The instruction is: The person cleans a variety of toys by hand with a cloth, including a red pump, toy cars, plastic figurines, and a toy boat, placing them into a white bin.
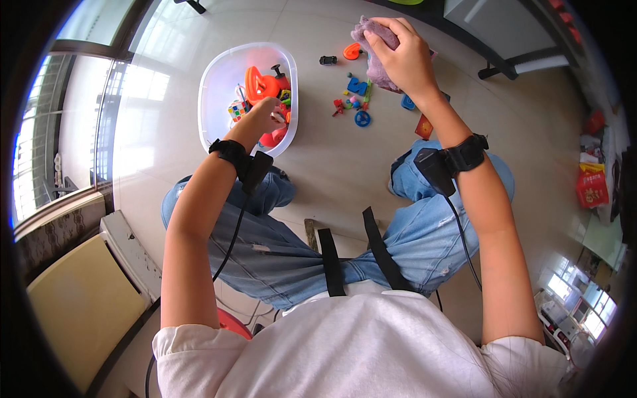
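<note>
My right hand (409,59) pinches a mauve plush piece (380,37) and holds it up over the floor ahead of me; whether it is a soft toy or a cloth I cannot tell. My left hand (271,115) is down inside a translucent plastic bin (209,89), fingers curled and partly hidden; something pale shows at the fingers, but a grip is not clear. Around that hand in the bin lie an orange-red plastic toy (261,88), a puzzle cube (237,110), a red toy with a black handle (280,75) and red round pieces (274,137).
On the tiled floor lie a black toy car (328,60), an orange toy (352,51), a blue piece (357,86), a blue wheel (363,118), a red figure (338,107) and a red card (424,126). Dark furniture legs (497,69) stand at upper right.
</note>
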`<move>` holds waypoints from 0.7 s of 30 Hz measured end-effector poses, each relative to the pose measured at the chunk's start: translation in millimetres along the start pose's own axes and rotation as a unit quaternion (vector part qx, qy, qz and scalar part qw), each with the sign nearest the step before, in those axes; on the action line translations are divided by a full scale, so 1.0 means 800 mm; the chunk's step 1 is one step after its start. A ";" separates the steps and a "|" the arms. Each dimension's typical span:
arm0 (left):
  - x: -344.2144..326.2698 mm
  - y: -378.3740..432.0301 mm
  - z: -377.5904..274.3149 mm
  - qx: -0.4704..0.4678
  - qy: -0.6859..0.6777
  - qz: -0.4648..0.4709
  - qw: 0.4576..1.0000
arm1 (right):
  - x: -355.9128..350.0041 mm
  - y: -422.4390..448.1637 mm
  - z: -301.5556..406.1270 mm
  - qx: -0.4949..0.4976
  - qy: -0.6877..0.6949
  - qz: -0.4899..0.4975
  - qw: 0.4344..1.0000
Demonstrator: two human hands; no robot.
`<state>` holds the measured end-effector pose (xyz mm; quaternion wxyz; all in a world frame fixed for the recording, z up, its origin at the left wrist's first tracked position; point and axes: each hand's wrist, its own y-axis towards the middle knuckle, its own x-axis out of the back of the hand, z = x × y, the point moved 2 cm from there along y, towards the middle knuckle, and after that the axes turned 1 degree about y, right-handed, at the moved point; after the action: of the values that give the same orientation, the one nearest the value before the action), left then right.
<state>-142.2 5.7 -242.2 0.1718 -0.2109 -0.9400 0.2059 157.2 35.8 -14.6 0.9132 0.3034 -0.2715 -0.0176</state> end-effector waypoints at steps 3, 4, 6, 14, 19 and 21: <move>-0.018 -0.014 -0.044 -0.078 0.238 -0.070 0.966 | 0.005 -0.013 -0.024 -0.059 -0.013 0.027 0.998; -0.047 -0.010 -0.121 -0.011 0.336 0.047 0.941 | 0.019 -0.028 -0.056 -0.108 -0.021 0.049 0.993; -0.029 -0.030 -0.127 0.107 0.063 -0.065 0.990 | -0.010 -0.048 -0.064 -0.142 0.029 0.085 0.986; -0.041 -0.036 -0.220 0.109 -0.515 -0.130 0.840 | -0.081 -0.202 -0.232 -0.427 -0.125 0.336 0.830; -0.047 -0.059 -0.240 0.104 -0.538 -0.102 0.830 | -0.144 -0.265 -0.245 -0.500 -0.125 0.315 0.797; -0.045 -0.069 -0.236 0.103 -0.549 -0.111 0.822 | -0.163 -0.282 -0.241 -0.516 -0.099 0.307 0.794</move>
<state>-51.7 2.9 -63.8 -0.3307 0.0617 -0.8690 0.3628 173.4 -17.7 -334.1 0.8596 -0.3156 -0.3902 0.0958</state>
